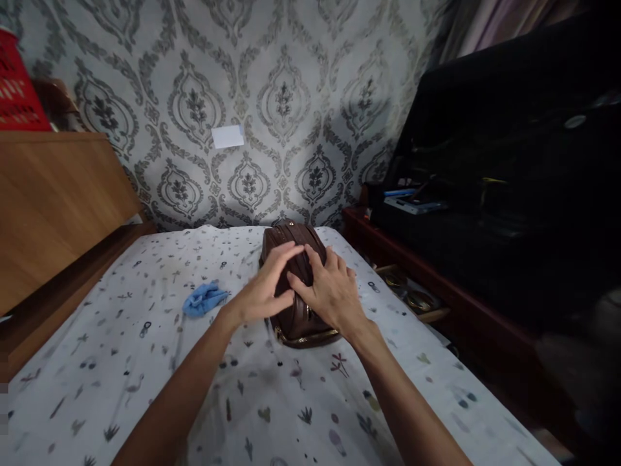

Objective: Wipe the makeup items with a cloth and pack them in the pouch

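Note:
A dark brown leather-look bag (pixel 310 327) with gold-toned zips lies on a white patterned sheet (pixel 233 395). Over the bag's left side is my left hand (pixel 266 285), its thumb and fingers apart. My right hand (pixel 332 288) rests on or just above the bag's right side, with the fingers spread. Both hands appear to hold nothing. Part of the bag's top is hidden beneath them. To the left of the bag lies a crumpled blue cloth (pixel 204 299).
A wooden headboard-like panel (pixel 58 207) stands at the left, with a red basket (pixel 19 90) on it. Along the right runs a dark red wooden edge (pixel 466 310), beside an open drawer (pixel 412 298) and a large black surface (pixel 509 149). Patterned wallpaper (pixel 291 162) closes the far side.

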Motion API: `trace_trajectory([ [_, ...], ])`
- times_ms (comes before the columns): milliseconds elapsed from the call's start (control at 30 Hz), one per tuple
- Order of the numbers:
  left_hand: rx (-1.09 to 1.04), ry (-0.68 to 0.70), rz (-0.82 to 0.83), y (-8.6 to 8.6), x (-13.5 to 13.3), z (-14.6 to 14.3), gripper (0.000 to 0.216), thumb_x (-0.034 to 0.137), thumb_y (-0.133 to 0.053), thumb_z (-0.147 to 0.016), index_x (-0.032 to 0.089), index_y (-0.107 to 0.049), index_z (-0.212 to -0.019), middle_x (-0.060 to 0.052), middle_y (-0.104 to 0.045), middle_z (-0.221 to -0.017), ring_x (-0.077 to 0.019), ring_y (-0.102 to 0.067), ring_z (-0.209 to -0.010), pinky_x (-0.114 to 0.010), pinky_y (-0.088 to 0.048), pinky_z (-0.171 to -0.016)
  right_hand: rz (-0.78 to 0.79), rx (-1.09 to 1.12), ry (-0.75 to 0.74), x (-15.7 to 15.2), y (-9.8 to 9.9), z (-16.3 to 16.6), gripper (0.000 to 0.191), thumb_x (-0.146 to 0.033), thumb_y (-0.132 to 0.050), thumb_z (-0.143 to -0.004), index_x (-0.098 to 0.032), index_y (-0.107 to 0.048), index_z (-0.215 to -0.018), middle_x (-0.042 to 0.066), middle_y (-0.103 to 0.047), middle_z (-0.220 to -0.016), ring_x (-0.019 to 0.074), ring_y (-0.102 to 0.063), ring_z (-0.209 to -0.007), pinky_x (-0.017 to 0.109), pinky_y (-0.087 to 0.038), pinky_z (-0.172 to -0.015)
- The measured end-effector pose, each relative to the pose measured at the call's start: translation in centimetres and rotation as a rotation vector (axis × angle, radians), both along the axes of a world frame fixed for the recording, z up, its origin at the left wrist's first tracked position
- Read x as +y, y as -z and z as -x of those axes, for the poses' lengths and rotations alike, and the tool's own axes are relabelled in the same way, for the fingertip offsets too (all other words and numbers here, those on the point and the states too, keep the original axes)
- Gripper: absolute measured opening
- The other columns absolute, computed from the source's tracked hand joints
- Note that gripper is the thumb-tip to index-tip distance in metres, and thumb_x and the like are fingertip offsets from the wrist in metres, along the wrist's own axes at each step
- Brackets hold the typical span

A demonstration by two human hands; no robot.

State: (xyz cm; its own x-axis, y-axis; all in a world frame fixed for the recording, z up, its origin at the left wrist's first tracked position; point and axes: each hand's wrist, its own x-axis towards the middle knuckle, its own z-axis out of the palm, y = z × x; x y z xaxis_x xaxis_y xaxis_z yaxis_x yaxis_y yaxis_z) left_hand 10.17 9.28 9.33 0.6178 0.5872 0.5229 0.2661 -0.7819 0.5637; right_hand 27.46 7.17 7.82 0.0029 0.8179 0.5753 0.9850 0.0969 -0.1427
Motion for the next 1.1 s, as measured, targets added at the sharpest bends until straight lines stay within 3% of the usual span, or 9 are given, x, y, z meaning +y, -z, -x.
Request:
trace_trajectory([
  [100, -0.236, -0.132, 0.130, 1.4, 2.7, 0.5, 0.065, 0.021, -0.047, -0.090, 0.027, -0.029, -0.151, -0.011, -0.033, -0.159, -0.0227, -0.031, -0.150, -0.043, -0.038, -0.117, 0.011, 0.018, 0.021, -0.1, -0.2, 0.4, 0.067, -0.056, -0.056, -0.090, -0.014, -0.053, -0.142, 0.029, -0.053, -0.138, 0.0452, -0.055, -0.120, 0.060, -0.048, -0.092],
  [267, -0.401, -0.522, 0.282, 3.8, 6.9, -1.5, 0.060, 0.037, -0.045, -0.098, 0.017, -0.027, -0.152, -0.018, -0.022, -0.165, -0.0244, -0.020, -0.154, -0.046, -0.022, -0.124, -0.008, 0.037, 0.031, -0.2, -0.3, 0.7, 0.065, -0.053, -0.059, -0.089, -0.014, -0.056, -0.140, 0.029, -0.056, -0.136, 0.0445, -0.057, -0.119, 0.060, -0.047, -0.093],
  [367, -0.317, -0.515, 0.312, 4.4, 7.7, -3.1, 0.064, 0.043, -0.047, -0.098, 0.015, -0.029, -0.152, -0.017, -0.019, -0.166, -0.0246, -0.016, -0.155, -0.045, -0.014, -0.126, 0.052, 0.042, 0.049, -0.5, -0.7, 0.8, 0.067, -0.054, -0.059, -0.090, -0.014, -0.053, -0.143, 0.028, -0.054, -0.140, 0.0428, -0.055, -0.124, 0.058, -0.045, -0.097],
  [467, -0.292, -0.470, 0.286, 4.6, 7.6, -3.3, 0.065, 0.046, -0.049, -0.097, 0.018, -0.031, -0.152, -0.014, -0.021, -0.166, -0.0222, -0.017, -0.155, -0.040, -0.015, -0.127, 0.182, 0.028, 0.044, -1.0, -1.6, 1.0, 0.077, -0.063, -0.054, -0.090, -0.011, -0.048, -0.147, 0.029, -0.047, -0.147, 0.0435, -0.047, -0.134, 0.057, -0.040, -0.103],
  [633, -0.365, -0.509, 0.266, 4.0, 8.5, -2.0, 0.049, 0.041, -0.055, -0.095, 0.019, -0.049, -0.138, -0.011, -0.045, -0.153, -0.0204, -0.039, -0.144, -0.032, -0.027, -0.121, 0.288, 0.029, 0.019, -1.5, -2.4, 1.4, 0.093, -0.072, -0.056, -0.084, -0.008, -0.042, -0.151, 0.031, -0.038, -0.154, 0.0436, -0.036, -0.143, 0.056, -0.032, -0.110],
  [733, -0.389, -0.622, 0.385, 3.1, 11.1, -1.6, 0.037, 0.043, -0.049, -0.098, 0.019, -0.056, -0.125, -0.010, -0.058, -0.138, -0.0201, -0.052, -0.131, -0.031, -0.039, -0.111, 0.244, 0.030, 0.033, -1.4, -2.0, 1.5, 0.086, -0.065, -0.057, -0.087, -0.008, -0.044, -0.149, 0.030, -0.041, -0.153, 0.0424, -0.039, -0.141, 0.054, -0.032, -0.110],
  [900, -0.263, -0.661, 0.713, 2.0, 16.5, -1.6, 0.048, 0.057, -0.047, -0.096, 0.014, -0.065, -0.105, -0.012, -0.071, -0.104, -0.0252, -0.067, -0.097, -0.037, -0.055, -0.080, 0.117, 0.029, 0.041, -1.3, -1.0, 1.5, 0.076, -0.061, -0.055, -0.090, -0.009, -0.050, -0.146, 0.029, -0.046, -0.149, 0.0417, -0.045, -0.135, 0.053, -0.034, -0.107],
  [967, -0.199, -0.655, 0.831, 1.6, 18.0, -1.5, 0.042, 0.050, -0.052, -0.097, 0.013, -0.064, -0.112, -0.011, -0.069, -0.108, -0.0232, -0.067, -0.094, -0.039, -0.057, -0.079, 0.090, 0.031, 0.039, -1.3, -0.8, 1.4, 0.074, -0.060, -0.055, -0.090, -0.009, -0.052, -0.144, 0.028, -0.048, -0.147, 0.0412, -0.046, -0.134, 0.052, -0.035, -0.107],
  [1100, -0.095, -0.651, 0.934, 1.1, 20.0, -1.3, 0.037, 0.036, -0.061, -0.096, 0.016, -0.058, -0.127, -0.010, -0.061, -0.126, -0.0226, -0.064, -0.107, -0.044, -0.057, -0.090, 0.083, 0.043, 0.027, -1.4, -0.7, 1.2, 0.074, -0.061, -0.055, -0.090, -0.011, -0.053, -0.144, 0.027, -0.049, -0.148, 0.0400, -0.047, -0.135, 0.051, -0.035, -0.108],
])
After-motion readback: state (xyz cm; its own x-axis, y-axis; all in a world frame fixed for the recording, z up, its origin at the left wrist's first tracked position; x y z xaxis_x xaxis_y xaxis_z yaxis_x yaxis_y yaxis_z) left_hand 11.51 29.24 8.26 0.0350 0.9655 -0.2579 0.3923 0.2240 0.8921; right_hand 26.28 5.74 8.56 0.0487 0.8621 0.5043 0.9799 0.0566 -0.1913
